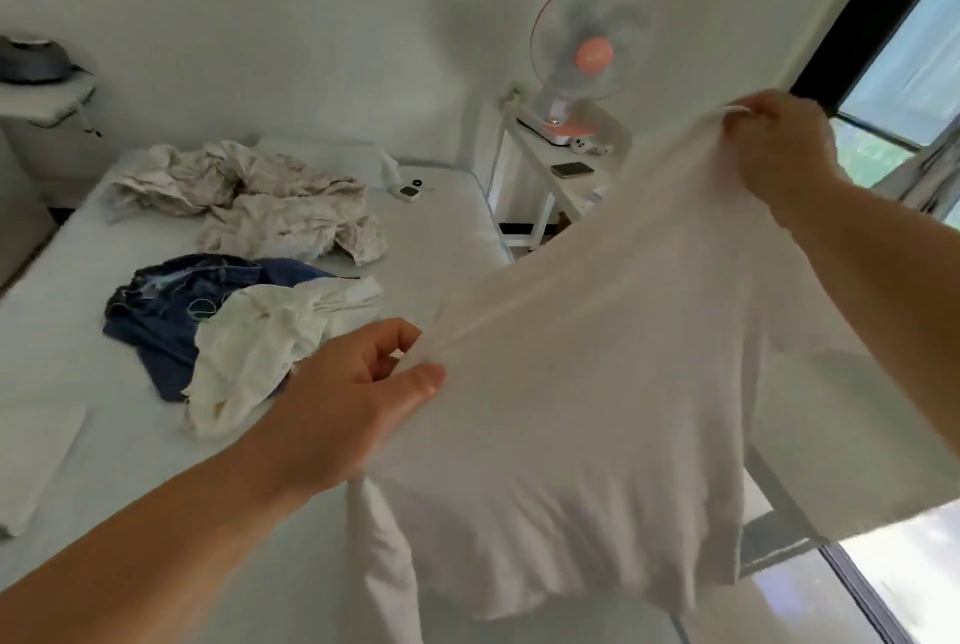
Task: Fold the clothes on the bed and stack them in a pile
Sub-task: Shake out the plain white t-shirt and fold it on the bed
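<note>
Seen from the head camera, both arms reach out over the bed with a white shirt stretched in the air between them, clear of the mattress and hanging down past its near right edge. The left hand is held low, forearm angled up from the lower left, thumb and curled fingers pinching one shoulder of the shirt. The right hand is raised higher and farther out, arm nearly straight, fingers closed round the other shoulder. On the bed toward its left side lies a heap of blue jeans with a cream garment on top of it. Nearer the far edge sits a crumpled patterned cloth. Beyond the far right corner a pink fan stands on a white side table.
</note>
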`<state>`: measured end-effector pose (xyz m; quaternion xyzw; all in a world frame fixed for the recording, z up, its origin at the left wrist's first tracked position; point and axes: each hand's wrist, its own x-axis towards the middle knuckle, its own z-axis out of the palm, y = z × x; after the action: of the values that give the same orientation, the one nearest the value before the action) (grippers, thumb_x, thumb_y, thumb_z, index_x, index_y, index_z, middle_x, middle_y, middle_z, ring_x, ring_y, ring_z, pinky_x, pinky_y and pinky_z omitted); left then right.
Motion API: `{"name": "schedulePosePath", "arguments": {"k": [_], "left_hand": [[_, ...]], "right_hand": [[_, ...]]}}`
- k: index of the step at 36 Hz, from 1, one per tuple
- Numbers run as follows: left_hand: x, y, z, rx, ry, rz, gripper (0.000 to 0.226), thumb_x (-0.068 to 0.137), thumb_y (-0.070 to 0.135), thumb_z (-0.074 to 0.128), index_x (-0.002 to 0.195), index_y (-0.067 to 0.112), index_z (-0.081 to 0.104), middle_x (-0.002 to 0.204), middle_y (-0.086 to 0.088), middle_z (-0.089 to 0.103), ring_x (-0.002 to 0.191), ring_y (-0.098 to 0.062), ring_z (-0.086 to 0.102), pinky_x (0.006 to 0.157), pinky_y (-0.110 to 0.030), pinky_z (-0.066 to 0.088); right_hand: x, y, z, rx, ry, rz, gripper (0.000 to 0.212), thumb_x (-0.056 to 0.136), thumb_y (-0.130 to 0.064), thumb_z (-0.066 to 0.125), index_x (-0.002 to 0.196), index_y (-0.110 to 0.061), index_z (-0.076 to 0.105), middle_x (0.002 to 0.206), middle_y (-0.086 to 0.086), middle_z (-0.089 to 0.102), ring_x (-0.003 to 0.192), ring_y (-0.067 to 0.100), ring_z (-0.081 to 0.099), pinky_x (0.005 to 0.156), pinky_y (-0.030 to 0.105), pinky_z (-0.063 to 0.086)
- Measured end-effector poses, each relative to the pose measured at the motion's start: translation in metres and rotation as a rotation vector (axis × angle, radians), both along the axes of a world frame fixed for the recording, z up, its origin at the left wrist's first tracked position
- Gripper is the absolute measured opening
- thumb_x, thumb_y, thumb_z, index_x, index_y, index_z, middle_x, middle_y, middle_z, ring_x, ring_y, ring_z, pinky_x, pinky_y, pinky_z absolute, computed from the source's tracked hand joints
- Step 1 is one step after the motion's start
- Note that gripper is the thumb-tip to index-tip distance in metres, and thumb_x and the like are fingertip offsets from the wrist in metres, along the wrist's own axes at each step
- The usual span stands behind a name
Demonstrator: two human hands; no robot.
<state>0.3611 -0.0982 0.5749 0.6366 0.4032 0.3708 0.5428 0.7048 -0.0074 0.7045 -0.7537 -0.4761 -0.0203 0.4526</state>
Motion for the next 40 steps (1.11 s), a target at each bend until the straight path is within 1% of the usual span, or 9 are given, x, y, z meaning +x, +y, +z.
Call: {"name": "schedulePosePath", "arguments": {"k": [2, 7, 11, 17, 21, 29, 33, 37, 40], "left_hand": [[-0.008, 0.001, -0.024, -0.034, 0.024, 0.088, 0.009, 0.078, 0.033, 0.067, 0.079, 0.025, 0.065, 0.066, -0.018, 0.054, 0.059, -0.021, 0.046, 0.058, -0.033, 0.037], [-0.053, -0.011, -0.109, -0.170, 0.177, 0.350, 0.010, 0.073, 0.034, 0.068, 0.073, 0.025, 0.063, 0.050, 0.006, 0.046, 0.045, -0.010, 0.039, 0.044, -0.017, 0.031], [-0.108, -0.037, -0.204, -0.307, 0.316, 0.588, 0.015, 0.071, 0.037, 0.067, 0.068, 0.025, 0.059, 0.047, 0.005, 0.048, 0.043, -0.007, 0.040, 0.045, -0.019, 0.031], [-0.198, -0.086, -0.356, -0.522, 0.578, 0.839, 0.015, 0.085, 0.026, 0.062, 0.072, 0.022, 0.056, 0.056, -0.004, 0.054, 0.050, -0.014, 0.048, 0.050, -0.026, 0.034], [-0.260, -0.104, -0.446, -0.637, 0.718, 0.962, 0.014, 0.087, 0.027, 0.059, 0.074, 0.023, 0.055, 0.059, 0.001, 0.056, 0.058, -0.018, 0.051, 0.051, -0.025, 0.032], [-0.339, -0.107, -0.558, -0.801, 0.749, 0.911, 0.018, 0.081, 0.031, 0.064, 0.066, 0.025, 0.057, 0.062, 0.005, 0.059, 0.058, -0.014, 0.051, 0.050, -0.022, 0.032], [-0.354, -0.091, -0.579, -0.900, 0.659, 0.764, 0.015, 0.075, 0.034, 0.064, 0.065, 0.025, 0.057, 0.065, 0.009, 0.059, 0.062, -0.013, 0.055, 0.050, -0.021, 0.034], [-0.369, -0.072, -0.587, -0.940, 0.585, 0.681, 0.047, 0.072, 0.055, 0.065, 0.048, 0.019, 0.048, 0.045, 0.010, 0.051, 0.048, -0.006, 0.049, 0.046, -0.026, 0.031], [-0.376, -0.060, -0.591, -0.954, 0.580, 0.656, 0.059, 0.078, 0.053, 0.063, 0.040, 0.016, 0.037, 0.038, 0.007, 0.040, 0.042, -0.008, 0.042, 0.043, -0.026, 0.025]], "right_hand": [[-0.017, 0.032, -0.019, -0.053, -0.023, 0.113, 0.025, 0.086, -0.025, 0.049, 0.102, -0.026, 0.069, 0.085, -0.002, 0.059, 0.079, 0.017, 0.054, 0.049, 0.012, 0.038], [-0.095, 0.092, -0.117, -0.308, -0.059, 0.420, 0.022, 0.089, -0.022, 0.054, 0.105, -0.022, 0.069, 0.097, 0.001, 0.062, 0.089, 0.019, 0.055, 0.068, 0.019, 0.037], [-0.177, 0.115, -0.225, -0.483, -0.109, 0.610, 0.018, 0.088, -0.023, 0.058, 0.102, -0.021, 0.071, 0.114, 0.005, 0.064, 0.106, 0.024, 0.057, 0.082, 0.021, 0.037], [-0.309, 0.111, -0.403, -0.682, -0.136, 0.796, 0.022, 0.089, -0.022, 0.055, 0.106, -0.020, 0.070, 0.109, 0.004, 0.067, 0.096, 0.021, 0.058, 0.074, 0.021, 0.036], [-0.386, 0.108, -0.508, -0.767, -0.174, 0.868, 0.021, 0.091, -0.024, 0.056, 0.107, -0.020, 0.069, 0.118, 0.005, 0.062, 0.107, 0.021, 0.055, 0.072, 0.012, 0.030], [-0.505, 0.123, -0.622, -0.784, -0.295, 0.870, 0.023, 0.091, -0.029, 0.056, 0.107, -0.020, 0.069, 0.117, 0.010, 0.061, 0.108, 0.027, 0.056, 0.086, 0.023, 0.039], [-0.532, 0.145, -0.650, -0.899, -0.537, 0.827, 0.028, 0.090, -0.034, 0.056, 0.114, -0.023, 0.066, 0.123, 0.014, 0.055, 0.116, 0.032, 0.049, 0.095, 0.033, 0.039], [-0.554, 0.147, -0.667, -1.042, -0.797, 0.859, 0.041, 0.085, -0.024, 0.057, 0.126, -0.026, 0.053, 0.135, 0.009, 0.038, 0.119, 0.032, 0.047, 0.097, 0.037, 0.037], [-0.573, 0.143, -0.679, -1.102, -0.877, 1.020, 0.043, 0.083, -0.026, 0.056, 0.126, -0.026, 0.053, 0.130, 0.007, 0.045, 0.117, 0.031, 0.048, 0.089, 0.037, 0.039]]}}
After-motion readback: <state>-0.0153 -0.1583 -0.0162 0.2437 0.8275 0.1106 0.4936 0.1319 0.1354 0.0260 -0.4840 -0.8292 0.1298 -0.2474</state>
